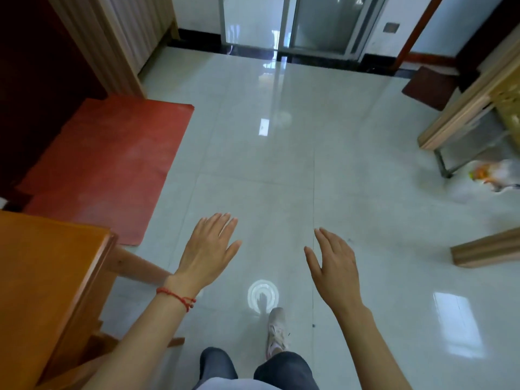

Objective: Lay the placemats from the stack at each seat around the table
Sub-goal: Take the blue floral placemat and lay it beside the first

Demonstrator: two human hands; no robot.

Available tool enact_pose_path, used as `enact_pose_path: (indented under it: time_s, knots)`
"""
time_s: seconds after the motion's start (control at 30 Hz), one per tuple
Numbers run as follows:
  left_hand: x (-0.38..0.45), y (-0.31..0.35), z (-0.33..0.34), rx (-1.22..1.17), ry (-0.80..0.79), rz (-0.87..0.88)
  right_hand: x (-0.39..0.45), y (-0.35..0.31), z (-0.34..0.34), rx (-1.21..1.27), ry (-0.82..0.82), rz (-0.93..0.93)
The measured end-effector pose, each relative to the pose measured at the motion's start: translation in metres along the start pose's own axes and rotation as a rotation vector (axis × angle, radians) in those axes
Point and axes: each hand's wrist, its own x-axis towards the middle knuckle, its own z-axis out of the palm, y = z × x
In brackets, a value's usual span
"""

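Observation:
Both my hands hover over the glossy tiled floor, fingers straight and holding nothing. My left hand [209, 250], with a red string bracelet at the wrist, is palm down just right of the orange wooden table [42, 277] at the lower left. My right hand [334, 266] is held edge-on about a hand's width to its right. No placemats and no stack are in view. One of the table's wooden legs [138, 266] slants out under my left wrist.
A red floor mat [112, 164] lies at the left by a dark doorway. Glass sliding doors [289, 23] stand ahead. Wooden furniture [467, 114] and a blurred plastic bag [489, 178] are at the right. My foot [277, 330] steps forward on the tiles.

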Motion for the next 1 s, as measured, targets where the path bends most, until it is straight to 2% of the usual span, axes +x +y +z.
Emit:
enact_pose_path:
  time_s: [0.23, 0.4, 0.67, 1.0]
  knots:
    - [0.078, 0.028, 0.000, -0.019, 0.034, -0.034, 0.075, 0.053, -0.017, -0.032, 0.007, -0.064]
    - [0.117, 0.023, -0.003, -0.020, 0.029, -0.066, 0.125, 0.060, -0.011, -0.027, -0.021, -0.073]
    - [0.207, -0.040, -0.005, -0.021, 0.016, -0.093, 0.236, 0.029, 0.022, -0.021, -0.040, -0.103]
    - [0.308, -0.134, -0.026, 0.001, 0.095, -0.153, 0.380, -0.038, 0.058, 0.024, -0.055, -0.195]
